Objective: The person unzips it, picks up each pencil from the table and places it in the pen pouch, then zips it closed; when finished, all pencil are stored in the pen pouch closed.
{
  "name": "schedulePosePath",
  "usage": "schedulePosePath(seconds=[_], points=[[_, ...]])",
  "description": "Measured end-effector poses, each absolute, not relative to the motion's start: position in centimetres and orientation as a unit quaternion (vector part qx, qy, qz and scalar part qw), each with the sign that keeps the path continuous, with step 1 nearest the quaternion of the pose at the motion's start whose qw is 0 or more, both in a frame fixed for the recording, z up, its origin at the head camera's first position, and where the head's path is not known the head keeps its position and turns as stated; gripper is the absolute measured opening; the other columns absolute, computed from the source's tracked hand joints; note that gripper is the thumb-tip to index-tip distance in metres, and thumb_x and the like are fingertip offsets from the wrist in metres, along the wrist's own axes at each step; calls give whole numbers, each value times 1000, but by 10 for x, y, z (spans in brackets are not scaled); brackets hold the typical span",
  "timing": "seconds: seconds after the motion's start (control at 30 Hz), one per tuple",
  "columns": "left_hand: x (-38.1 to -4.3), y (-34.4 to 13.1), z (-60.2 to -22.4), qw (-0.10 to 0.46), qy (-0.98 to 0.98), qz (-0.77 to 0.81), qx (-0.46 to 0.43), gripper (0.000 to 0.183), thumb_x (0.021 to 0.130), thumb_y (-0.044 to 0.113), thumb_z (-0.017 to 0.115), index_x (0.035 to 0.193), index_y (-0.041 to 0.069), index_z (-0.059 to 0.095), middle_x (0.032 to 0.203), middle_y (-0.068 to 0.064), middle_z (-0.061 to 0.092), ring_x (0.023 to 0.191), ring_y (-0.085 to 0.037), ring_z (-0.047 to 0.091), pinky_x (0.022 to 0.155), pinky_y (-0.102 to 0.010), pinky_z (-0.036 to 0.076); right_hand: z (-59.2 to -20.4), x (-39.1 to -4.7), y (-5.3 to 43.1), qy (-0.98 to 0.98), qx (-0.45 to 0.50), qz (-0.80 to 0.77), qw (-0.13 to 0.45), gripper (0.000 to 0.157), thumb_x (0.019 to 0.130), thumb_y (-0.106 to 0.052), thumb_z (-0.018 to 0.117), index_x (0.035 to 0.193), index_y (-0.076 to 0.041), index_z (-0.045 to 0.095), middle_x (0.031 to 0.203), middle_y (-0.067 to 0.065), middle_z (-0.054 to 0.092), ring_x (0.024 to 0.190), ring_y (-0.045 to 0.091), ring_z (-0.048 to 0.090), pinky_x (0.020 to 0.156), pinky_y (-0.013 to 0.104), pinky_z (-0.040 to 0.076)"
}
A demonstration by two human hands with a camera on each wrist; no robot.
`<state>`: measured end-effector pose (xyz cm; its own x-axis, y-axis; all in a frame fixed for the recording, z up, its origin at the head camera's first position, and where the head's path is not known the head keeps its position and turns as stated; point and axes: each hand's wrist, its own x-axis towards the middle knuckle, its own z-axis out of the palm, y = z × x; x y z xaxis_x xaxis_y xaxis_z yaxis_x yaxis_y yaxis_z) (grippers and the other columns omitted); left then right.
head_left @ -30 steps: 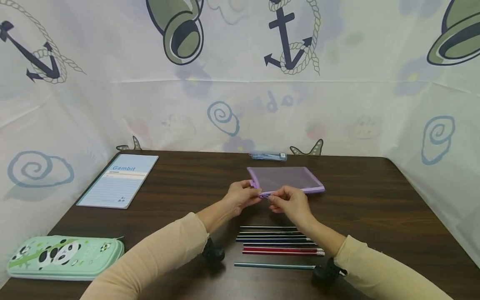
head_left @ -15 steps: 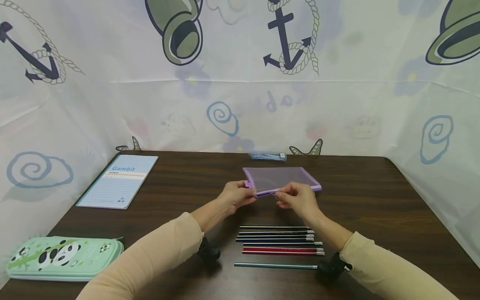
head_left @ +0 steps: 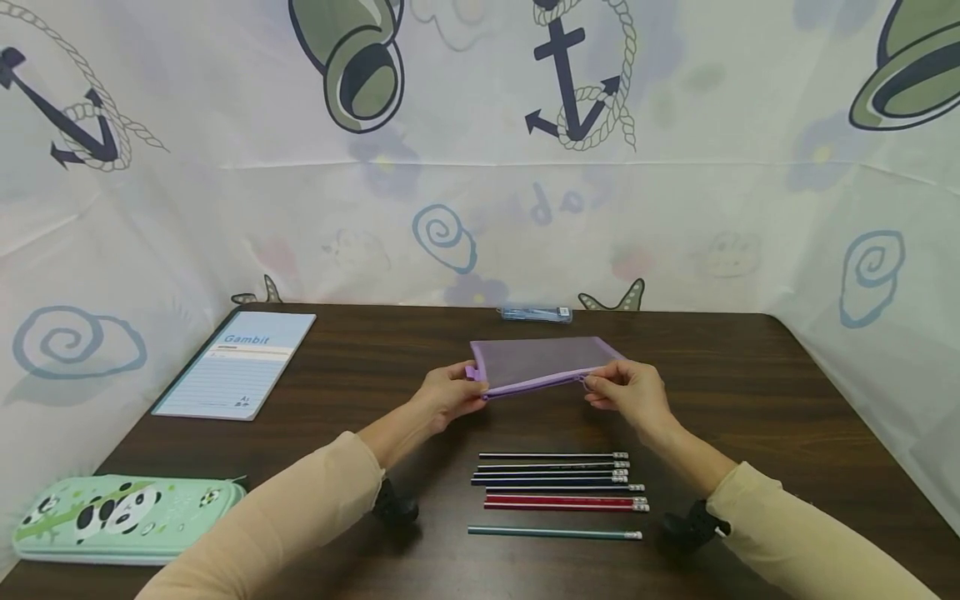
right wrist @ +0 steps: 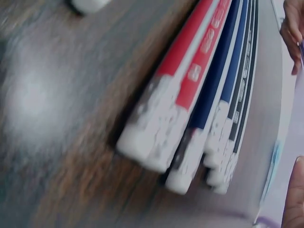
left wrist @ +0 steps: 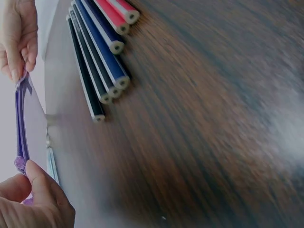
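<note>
A purple-edged zip pouch [head_left: 536, 360] with a greyish see-through panel is held up over the middle of the table. My left hand [head_left: 448, 395] grips its near left corner, thumb on top, beside a small purple tab. At the right end of the zip edge, my right hand [head_left: 632, 393] pinches the zip pull between thumb and fingers. In the left wrist view the zip edge [left wrist: 20, 121] runs between both hands, with a gap along it. Nearer me lie several black, blue and red pencils [head_left: 555, 479] side by side, erasers to the right.
A teal pencil [head_left: 553, 532] lies apart, nearest me. The mint panda pencil case [head_left: 127, 515] is at the front left, and a light blue notebook [head_left: 238, 362] lies behind it. Near the back edge is a small blue packet [head_left: 536, 314].
My right hand has moved right along the pouch's near edge with the zip pull, spreading away from my left hand. The left hand and pouch have shifted left.
</note>
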<state>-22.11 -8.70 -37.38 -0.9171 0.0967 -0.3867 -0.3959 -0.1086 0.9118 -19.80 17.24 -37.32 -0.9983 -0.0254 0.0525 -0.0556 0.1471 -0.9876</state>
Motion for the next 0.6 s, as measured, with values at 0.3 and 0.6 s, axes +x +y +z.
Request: schedulePosePath(seconds=[0.3, 0.6], points=[[-222, -99, -378, 168, 646, 736, -114, 54, 88, -10, 56, 139, -1, 42, 99, -13, 56, 70, -11, 56, 59, -16, 54, -375, -200, 187, -756, 26, 654, 18, 22, 86, 3, 64, 95, 21, 55, 74, -3, 66, 63, 8, 67, 63, 25, 58], [-224, -109, -376, 175, 650, 730, -116, 54, 87, -10, 56, 138, 0, 43, 90, -8, 57, 67, -10, 57, 57, -16, 53, -374, -200, 198, -764, 28, 644, 34, 22, 87, 5, 61, 96, 24, 53, 73, -2, 64, 63, 9, 67, 64, 25, 58]])
